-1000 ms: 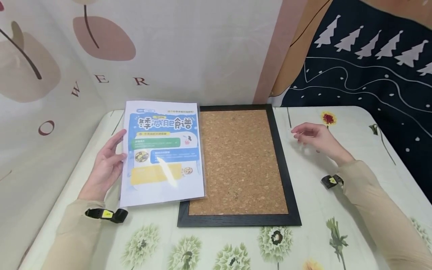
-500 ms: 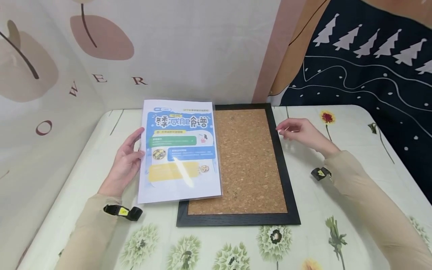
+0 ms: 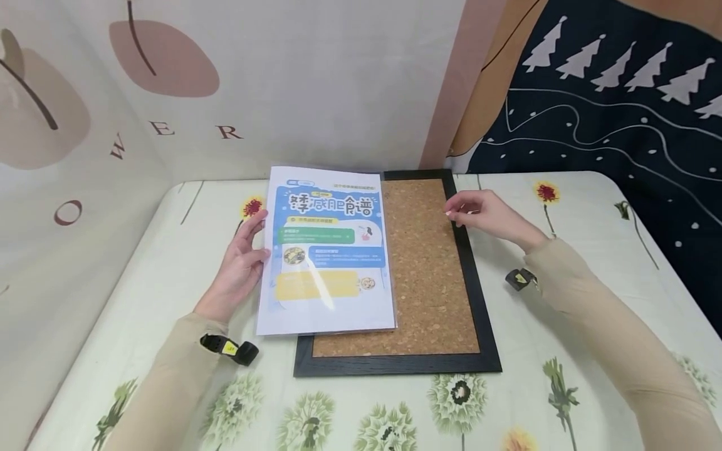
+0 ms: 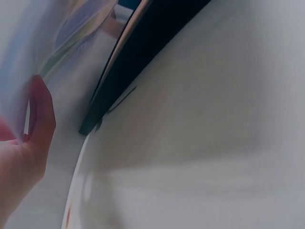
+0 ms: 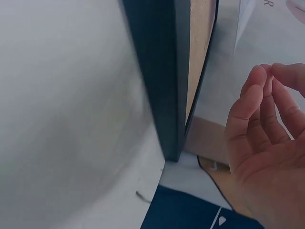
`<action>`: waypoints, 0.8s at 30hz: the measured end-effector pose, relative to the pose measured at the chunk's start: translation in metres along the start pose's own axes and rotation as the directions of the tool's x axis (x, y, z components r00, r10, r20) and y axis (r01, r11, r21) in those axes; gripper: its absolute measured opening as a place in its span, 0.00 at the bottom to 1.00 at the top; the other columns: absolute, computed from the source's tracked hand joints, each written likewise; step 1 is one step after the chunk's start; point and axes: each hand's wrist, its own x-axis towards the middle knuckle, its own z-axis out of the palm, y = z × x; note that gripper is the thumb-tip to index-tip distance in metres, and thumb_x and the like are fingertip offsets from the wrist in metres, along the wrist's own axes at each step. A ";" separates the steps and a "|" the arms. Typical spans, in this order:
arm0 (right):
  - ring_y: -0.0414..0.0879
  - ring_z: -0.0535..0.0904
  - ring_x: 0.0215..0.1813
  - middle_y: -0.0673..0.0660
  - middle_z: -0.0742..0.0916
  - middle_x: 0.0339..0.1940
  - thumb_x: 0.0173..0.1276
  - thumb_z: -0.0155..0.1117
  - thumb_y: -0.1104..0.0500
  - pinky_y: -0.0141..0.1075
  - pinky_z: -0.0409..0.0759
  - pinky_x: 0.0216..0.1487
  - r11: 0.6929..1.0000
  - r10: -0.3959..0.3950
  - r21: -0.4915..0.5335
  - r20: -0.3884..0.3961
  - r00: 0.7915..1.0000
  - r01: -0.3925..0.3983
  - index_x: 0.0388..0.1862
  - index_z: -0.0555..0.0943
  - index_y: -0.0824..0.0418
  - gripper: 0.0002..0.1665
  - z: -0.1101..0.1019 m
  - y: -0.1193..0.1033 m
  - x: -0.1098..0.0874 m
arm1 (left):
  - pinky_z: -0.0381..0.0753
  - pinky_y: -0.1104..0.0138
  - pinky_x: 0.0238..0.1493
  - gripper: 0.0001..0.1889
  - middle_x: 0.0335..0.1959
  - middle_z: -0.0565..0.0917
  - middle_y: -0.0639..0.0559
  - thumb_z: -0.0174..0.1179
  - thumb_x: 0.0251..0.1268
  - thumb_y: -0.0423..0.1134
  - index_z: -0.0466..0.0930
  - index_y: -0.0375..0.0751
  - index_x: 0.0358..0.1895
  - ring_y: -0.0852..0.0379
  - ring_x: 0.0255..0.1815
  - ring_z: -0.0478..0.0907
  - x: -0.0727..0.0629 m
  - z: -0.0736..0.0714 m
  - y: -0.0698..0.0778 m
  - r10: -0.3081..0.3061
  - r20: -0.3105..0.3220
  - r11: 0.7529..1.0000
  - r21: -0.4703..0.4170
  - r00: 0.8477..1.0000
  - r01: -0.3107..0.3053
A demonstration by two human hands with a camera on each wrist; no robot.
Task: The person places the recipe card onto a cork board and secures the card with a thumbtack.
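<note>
My left hand (image 3: 235, 272) pinches the left edge of a poster in a clear plastic sleeve (image 3: 329, 313). The poster carries a blue printed design with Chinese lettering and coloured boxes. It is held over the left part of a black-framed cork board (image 3: 434, 269), whose right part and bottom edge show. In the left wrist view, the fingers (image 4: 43, 109) grip the sleeve (image 4: 19, 71) above the table. My right hand (image 3: 487, 216) hovers over the board's right frame edge, thumb and fingertips brought together. In the right wrist view, the fingertips (image 5: 264, 71) meet; anything small between them is hidden.
A white table cover with printed flowers (image 3: 459, 394) lies under the board. Behind stands a pale curtain (image 3: 327, 81) with printed shapes and letters. On the right hangs a dark blue cloth (image 3: 598, 125) with white trees.
My left hand has carried the poster rightward, from the board's left edge to further over it. My right hand has moved left, from beside the board to above its right frame edge.
</note>
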 end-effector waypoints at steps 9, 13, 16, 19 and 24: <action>0.52 0.78 0.45 0.61 0.84 0.46 0.71 0.60 0.62 0.35 0.78 0.45 0.997 -0.031 -0.072 0.066 0.997 0.035 0.51 0.80 0.68 0.13 0.006 -0.011 0.016 | 0.70 0.72 0.54 0.40 0.67 0.50 0.49 0.33 0.61 0.14 0.46 0.46 0.77 0.50 0.66 0.60 0.011 0.021 -0.012 -0.097 0.005 0.994 0.051 0.995 0.096; 0.52 0.77 0.44 0.61 0.84 0.46 0.71 0.60 0.62 0.35 0.78 0.45 0.995 -0.028 -0.096 0.076 0.997 0.036 0.50 0.80 0.68 0.13 0.007 -0.014 0.022 | 0.72 0.71 0.55 0.40 0.68 0.50 0.48 0.34 0.61 0.14 0.44 0.44 0.77 0.48 0.66 0.62 0.014 0.028 -0.017 -0.127 0.006 0.989 0.082 0.992 0.126; 0.52 0.76 0.43 0.61 0.84 0.46 0.71 0.60 0.62 0.35 0.78 0.44 0.995 -0.026 -0.099 0.075 0.997 0.033 0.51 0.80 0.69 0.14 0.008 -0.015 0.026 | 0.74 0.70 0.53 0.40 0.69 0.50 0.47 0.35 0.60 0.14 0.44 0.43 0.77 0.48 0.64 0.64 0.016 0.034 -0.020 -0.151 0.010 0.984 0.099 0.988 0.150; 0.52 0.77 0.43 0.60 0.83 0.47 0.71 0.60 0.62 0.36 0.77 0.43 0.995 -0.017 -0.097 0.074 0.997 0.024 0.51 0.80 0.68 0.14 0.008 -0.016 0.031 | 0.75 0.69 0.52 0.40 0.70 0.49 0.46 0.36 0.61 0.14 0.44 0.43 0.77 0.46 0.63 0.65 0.018 0.040 -0.022 -0.175 0.028 0.980 0.105 0.984 0.172; 0.52 0.75 0.43 0.61 0.83 0.49 0.70 0.60 0.63 0.36 0.75 0.44 0.996 -0.032 -0.083 0.062 0.998 0.037 0.51 0.80 0.69 0.13 0.010 -0.023 0.037 | 0.77 0.66 0.51 0.39 0.69 0.49 0.45 0.37 0.63 0.15 0.44 0.43 0.77 0.41 0.64 0.65 0.022 0.051 -0.024 -0.192 0.064 0.976 0.116 0.979 0.184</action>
